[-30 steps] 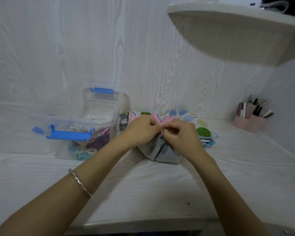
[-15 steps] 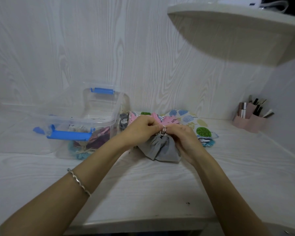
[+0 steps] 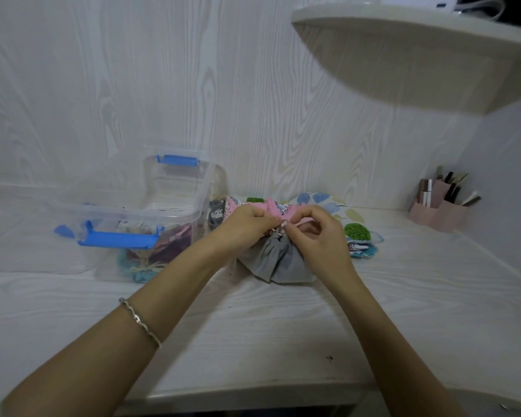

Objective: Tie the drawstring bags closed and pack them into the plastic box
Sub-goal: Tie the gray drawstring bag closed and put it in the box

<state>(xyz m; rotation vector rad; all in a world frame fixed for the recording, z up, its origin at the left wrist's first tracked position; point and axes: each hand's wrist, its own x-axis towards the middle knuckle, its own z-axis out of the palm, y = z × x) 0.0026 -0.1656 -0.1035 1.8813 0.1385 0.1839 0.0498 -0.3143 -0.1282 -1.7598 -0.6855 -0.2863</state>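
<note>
Pinching the cord at the gathered neck of the grey drawstring bag (image 3: 278, 261) with our left hand (image 3: 244, 225) and right hand (image 3: 319, 236), we keep it on the tabletop (image 3: 253, 326) beside the plastic box (image 3: 151, 218).

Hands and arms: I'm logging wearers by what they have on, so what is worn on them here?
No sleeves show: left forearm and right forearm are bare to the frame's edge. A thin silvery bracelet circles the left wrist; the right wrist carries nothing. Left hand and right hand are ungloved; rings are too small to tell.
</note>
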